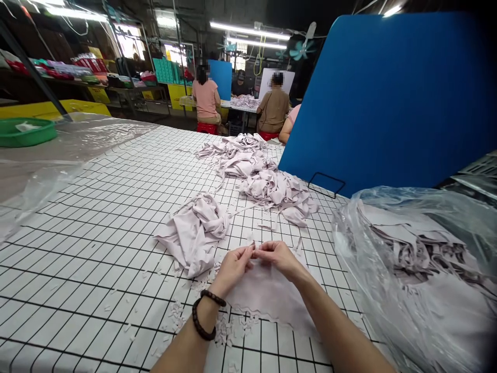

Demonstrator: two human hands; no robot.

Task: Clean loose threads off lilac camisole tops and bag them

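Near the front of the table, my left hand [235, 265] and my right hand [280, 258] meet fingertip to fingertip, both pinching the upper edge of a pale lilac piece of fabric [267, 295]. The fabric hangs down between my forearms, with a wavy lower edge. Just beyond my left hand lies a crumpled pale fabric heap [196, 233]. Small pale scraps [229, 329] are scattered on the table under and beside my left wrist. Exactly what sits between my fingertips is too small to make out.
The grid-patterned table cover [97, 228] stretches ahead. More fabric piles [275, 189] run towards the back. At right stand a blue board [388, 98] and a clear plastic bag [349, 248] of folded fabric. A green basket [29, 137] is far left. Several people [205, 98] sit beyond.
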